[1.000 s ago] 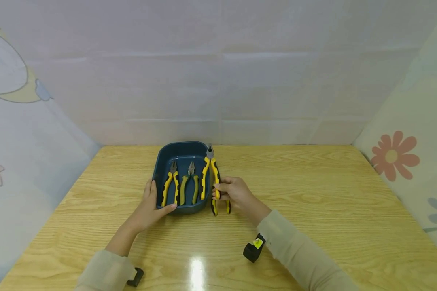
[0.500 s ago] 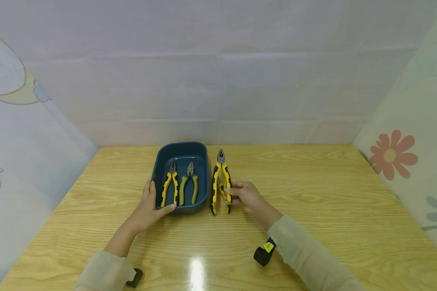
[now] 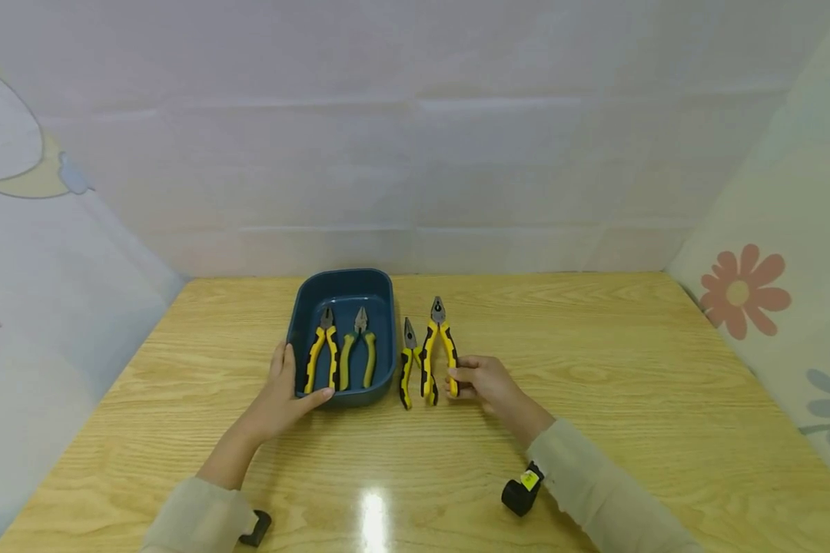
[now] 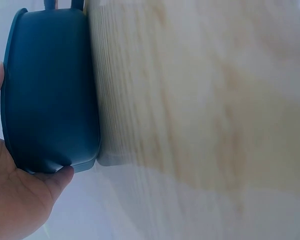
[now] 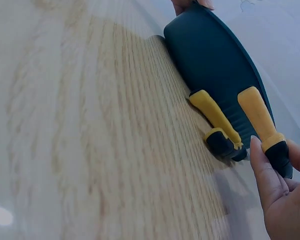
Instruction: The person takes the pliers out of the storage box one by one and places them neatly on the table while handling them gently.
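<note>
In the head view, my right hand pinches one handle of a pair of combination pliers with yellow-and-black grips, jaws pointing away. The held handle is raised above the table in the right wrist view. Just left of it, long-nose pliers with similar grips lie on the table, partly covered by the held pair. My left hand holds the near-left corner of a dark blue tray, thumb at the front rim. Inside lie yellow-and-black pliers and olive-handled pliers, side by side.
Everything stands on a wood-grain table. Behind it hangs a pale cloth wall. A black wrist camera hangs below the right sleeve, and another black piece shows by the left sleeve.
My right hand has carried the combination pliers from the tray's right rim to the right and nearer me, past the long-nose pliers, which now show more. My left hand stays on the tray.
</note>
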`<control>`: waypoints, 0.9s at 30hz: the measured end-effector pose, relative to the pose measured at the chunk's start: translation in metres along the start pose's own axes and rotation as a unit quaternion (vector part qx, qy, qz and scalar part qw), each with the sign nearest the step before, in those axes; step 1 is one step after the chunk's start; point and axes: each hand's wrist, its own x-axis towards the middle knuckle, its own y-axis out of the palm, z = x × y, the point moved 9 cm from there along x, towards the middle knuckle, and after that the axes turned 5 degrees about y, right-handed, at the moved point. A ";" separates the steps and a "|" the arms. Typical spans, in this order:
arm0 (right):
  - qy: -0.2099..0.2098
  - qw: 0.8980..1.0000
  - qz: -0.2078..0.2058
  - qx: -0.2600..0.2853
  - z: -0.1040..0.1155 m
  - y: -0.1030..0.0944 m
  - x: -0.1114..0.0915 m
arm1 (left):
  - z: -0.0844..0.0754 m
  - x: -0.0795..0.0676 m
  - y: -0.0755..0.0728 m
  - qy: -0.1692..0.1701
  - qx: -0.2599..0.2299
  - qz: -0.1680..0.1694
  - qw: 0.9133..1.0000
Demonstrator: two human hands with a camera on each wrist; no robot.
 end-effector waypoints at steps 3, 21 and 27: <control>0.004 1.000 -0.007 -0.001 -0.003 -0.006 0.000 | 0.000 0.000 0.000 -0.001 0.002 0.001 1.000; 0.031 0.999 -0.022 -0.006 -0.012 -0.024 -0.002 | -0.002 -0.001 0.000 -0.010 0.003 0.002 1.000; 0.040 0.998 -0.036 -0.019 -0.016 -0.027 0.001 | -0.003 -0.001 0.000 -0.011 0.006 0.002 1.000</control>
